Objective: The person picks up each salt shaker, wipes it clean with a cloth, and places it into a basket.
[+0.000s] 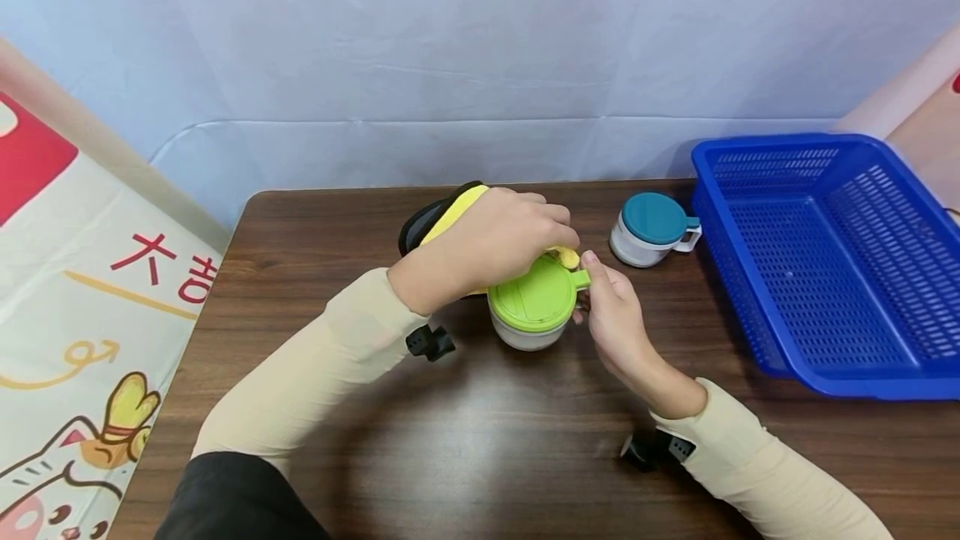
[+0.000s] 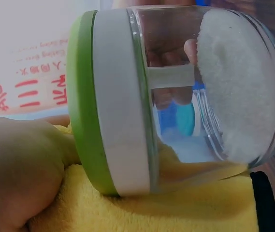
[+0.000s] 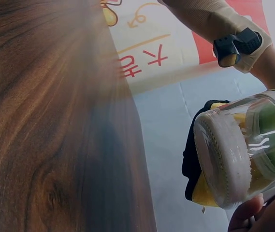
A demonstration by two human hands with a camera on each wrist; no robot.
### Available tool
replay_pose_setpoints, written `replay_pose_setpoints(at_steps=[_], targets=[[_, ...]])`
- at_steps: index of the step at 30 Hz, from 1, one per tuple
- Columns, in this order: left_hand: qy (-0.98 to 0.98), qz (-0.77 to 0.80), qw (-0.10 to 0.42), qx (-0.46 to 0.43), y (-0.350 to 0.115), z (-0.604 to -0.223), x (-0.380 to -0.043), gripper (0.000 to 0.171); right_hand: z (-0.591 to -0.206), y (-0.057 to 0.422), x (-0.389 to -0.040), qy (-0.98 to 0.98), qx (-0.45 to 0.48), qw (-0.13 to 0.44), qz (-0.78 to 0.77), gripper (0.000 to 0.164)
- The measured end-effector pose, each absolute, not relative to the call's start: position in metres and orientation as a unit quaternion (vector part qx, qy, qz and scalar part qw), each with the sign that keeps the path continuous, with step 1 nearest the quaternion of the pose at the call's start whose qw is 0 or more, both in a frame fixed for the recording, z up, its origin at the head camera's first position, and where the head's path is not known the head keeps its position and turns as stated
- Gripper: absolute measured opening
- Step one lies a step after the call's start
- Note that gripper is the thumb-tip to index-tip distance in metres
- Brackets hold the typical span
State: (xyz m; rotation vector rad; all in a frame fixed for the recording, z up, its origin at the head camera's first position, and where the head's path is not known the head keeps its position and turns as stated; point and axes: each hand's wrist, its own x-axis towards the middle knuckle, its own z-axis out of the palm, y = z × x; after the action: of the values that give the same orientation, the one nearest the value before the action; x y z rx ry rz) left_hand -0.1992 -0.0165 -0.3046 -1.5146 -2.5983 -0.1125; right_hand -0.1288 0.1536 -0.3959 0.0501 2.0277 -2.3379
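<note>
A glass seasoning jar with a bright green lid is held above the table at the middle of the head view. White granules lie in its bottom in the left wrist view. My right hand grips the jar by its handle side, thumb at the green lid tab. From the far side, my left hand holds a yellow plush cloth with black edging, its fingers bent over the lid's far rim. The cloth lies along the jar's side in the left wrist view.
A second jar with a teal lid and white handle stands at the back right. Beside it, a blue plastic basket takes up the table's right side. A pale cloth backdrop hangs behind the brown wooden table.
</note>
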Motion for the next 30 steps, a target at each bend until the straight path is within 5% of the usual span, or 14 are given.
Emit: replay_pose_setpoints(at_steps=[21,30], targets=[[-0.888,-0.08,-0.113,-0.439,-0.024,-0.297,-0.225,0.021,-0.398,0.155,-0.128,0.656,0.006,-0.003,-0.754,0.046],[-0.901,-0.141,-0.104,-0.396,-0.039,-0.308,-0.237,0.023,-0.399,0.157,-0.13,0.642,-0.006,-0.027,-0.766,0.049]])
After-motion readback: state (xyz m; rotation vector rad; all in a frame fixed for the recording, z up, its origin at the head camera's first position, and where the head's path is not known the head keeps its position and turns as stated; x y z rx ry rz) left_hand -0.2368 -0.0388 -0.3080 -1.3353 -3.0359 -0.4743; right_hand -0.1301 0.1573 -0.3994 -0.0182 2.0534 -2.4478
